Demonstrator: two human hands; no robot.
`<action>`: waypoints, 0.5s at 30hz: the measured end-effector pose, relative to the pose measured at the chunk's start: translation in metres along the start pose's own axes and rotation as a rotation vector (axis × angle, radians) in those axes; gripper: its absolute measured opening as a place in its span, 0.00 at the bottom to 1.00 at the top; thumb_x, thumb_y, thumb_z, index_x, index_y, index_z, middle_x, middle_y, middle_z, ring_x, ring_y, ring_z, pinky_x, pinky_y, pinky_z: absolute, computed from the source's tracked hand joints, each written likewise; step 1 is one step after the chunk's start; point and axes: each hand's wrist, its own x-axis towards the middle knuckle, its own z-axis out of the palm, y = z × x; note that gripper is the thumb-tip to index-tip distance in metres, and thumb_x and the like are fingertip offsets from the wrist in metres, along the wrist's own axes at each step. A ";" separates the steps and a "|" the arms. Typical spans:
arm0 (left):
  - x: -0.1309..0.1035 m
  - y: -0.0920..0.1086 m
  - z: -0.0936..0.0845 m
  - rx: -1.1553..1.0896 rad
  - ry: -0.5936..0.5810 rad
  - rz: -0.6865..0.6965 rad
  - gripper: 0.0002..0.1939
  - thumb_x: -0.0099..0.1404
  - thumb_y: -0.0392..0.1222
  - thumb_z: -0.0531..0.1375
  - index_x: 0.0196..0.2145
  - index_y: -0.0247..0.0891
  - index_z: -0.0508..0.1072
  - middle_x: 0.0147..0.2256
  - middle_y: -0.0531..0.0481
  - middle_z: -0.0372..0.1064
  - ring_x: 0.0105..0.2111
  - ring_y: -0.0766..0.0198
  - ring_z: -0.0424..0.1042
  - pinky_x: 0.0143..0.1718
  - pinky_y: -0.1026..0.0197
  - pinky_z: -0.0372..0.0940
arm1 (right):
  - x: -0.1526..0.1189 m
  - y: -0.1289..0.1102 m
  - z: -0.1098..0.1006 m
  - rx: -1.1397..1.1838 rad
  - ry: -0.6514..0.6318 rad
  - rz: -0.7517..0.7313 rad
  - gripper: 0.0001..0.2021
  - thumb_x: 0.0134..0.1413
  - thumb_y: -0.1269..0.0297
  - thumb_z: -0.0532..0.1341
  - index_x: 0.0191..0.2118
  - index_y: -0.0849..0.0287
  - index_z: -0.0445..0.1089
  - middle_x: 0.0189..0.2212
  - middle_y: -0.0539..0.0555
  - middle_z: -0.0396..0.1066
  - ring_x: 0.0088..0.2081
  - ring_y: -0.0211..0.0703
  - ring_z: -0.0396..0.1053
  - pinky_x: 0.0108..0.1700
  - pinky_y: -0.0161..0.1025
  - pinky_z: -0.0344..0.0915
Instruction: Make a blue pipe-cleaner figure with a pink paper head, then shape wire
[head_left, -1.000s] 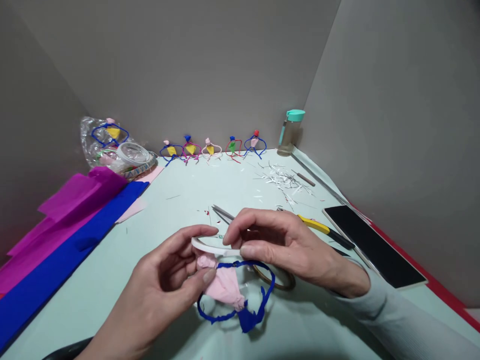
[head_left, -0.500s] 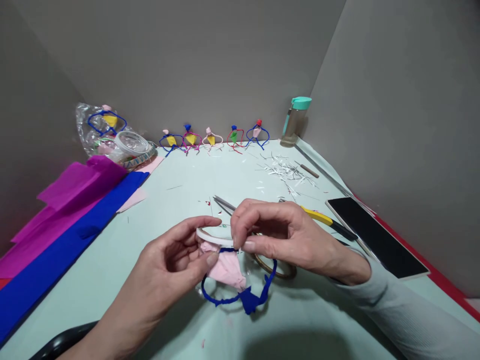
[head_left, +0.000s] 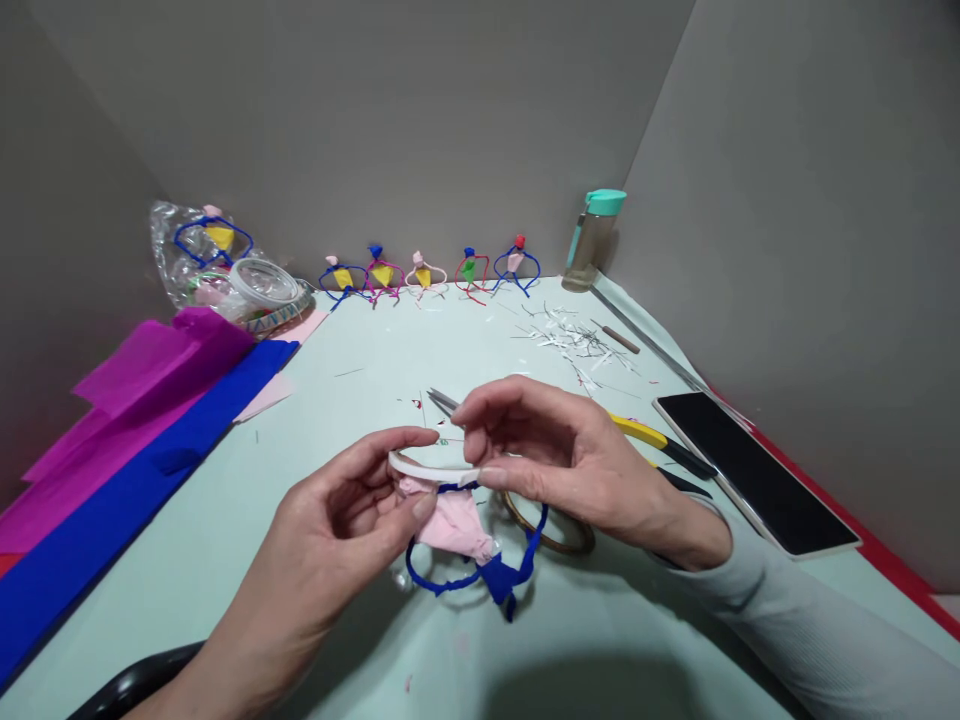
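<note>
My left hand [head_left: 337, 545] pinches a small figure made of pink paper [head_left: 455, 524] and blue wrapped wire [head_left: 442, 588], with its thumb on the pink part. A narrow roll of white tape [head_left: 424, 470] rests against the fingers of that hand, above the pink paper. The thumb of my right hand [head_left: 559, 460] touches the right end of the roll, while its other fingers curl above, apart from the thumb. Below hangs a blue paper piece [head_left: 501, 577] on the wire loop. A brown ring [head_left: 566, 540] lies on the table behind the figure.
Scissors [head_left: 442, 400] and yellow-handled pliers [head_left: 637, 431] lie beyond my hands. A phone [head_left: 750, 470] is at the right, a bottle [head_left: 592, 240] at the back right. Small figures [head_left: 382, 272] line the wall. Blue paper [head_left: 150, 490] and magenta paper [head_left: 150, 385] lie left, near plastic bags [head_left: 176, 250].
The fingers of my right hand have lifted and spread from its thumb. The blue piece and wire loop have shifted slightly, and the tape roll is tilted a little differently.
</note>
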 end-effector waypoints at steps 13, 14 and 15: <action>-0.014 0.012 0.009 0.250 0.259 0.284 0.15 0.58 0.48 0.71 0.44 0.51 0.79 0.34 0.56 0.80 0.30 0.66 0.79 0.34 0.73 0.73 | -0.003 -0.003 0.003 -0.519 0.170 -0.274 0.05 0.60 0.72 0.65 0.42 0.58 0.71 0.39 0.53 0.73 0.41 0.41 0.71 0.46 0.40 0.67; -0.015 0.012 0.009 0.283 0.283 0.299 0.15 0.59 0.48 0.71 0.45 0.50 0.79 0.35 0.56 0.80 0.30 0.67 0.78 0.35 0.72 0.74 | -0.003 -0.003 0.005 -0.591 0.178 -0.312 0.05 0.60 0.72 0.64 0.41 0.58 0.71 0.38 0.53 0.73 0.41 0.42 0.70 0.45 0.40 0.67; -0.016 0.012 0.008 0.309 0.306 0.302 0.16 0.58 0.48 0.71 0.45 0.50 0.79 0.35 0.56 0.79 0.29 0.67 0.77 0.35 0.71 0.74 | -0.003 -0.004 0.005 -0.656 0.190 -0.334 0.04 0.61 0.72 0.64 0.41 0.58 0.70 0.37 0.53 0.73 0.40 0.42 0.70 0.44 0.40 0.67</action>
